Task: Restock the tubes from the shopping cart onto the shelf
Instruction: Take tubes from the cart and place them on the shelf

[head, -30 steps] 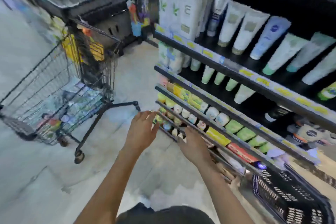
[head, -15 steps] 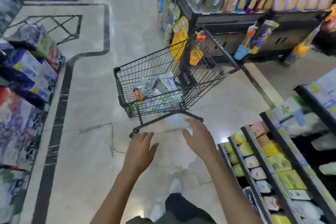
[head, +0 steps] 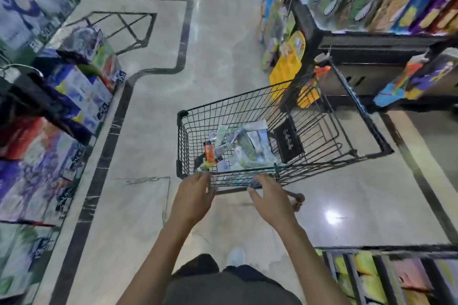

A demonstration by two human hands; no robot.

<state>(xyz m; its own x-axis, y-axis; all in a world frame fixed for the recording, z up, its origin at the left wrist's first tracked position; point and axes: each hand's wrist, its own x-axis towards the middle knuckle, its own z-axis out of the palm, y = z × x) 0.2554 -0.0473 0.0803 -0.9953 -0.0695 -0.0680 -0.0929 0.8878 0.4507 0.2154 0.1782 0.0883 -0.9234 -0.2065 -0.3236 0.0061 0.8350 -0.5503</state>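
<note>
We reach both hands, left hand (head: 192, 202) and right hand (head: 271, 202), fingers spread and empty, toward the cart (head: 307, 129). The tubes (head: 238, 148) lie heaped in its bottom, pale and green, one orange. They look light, soft and slick; best pinched mid-body.
</note>
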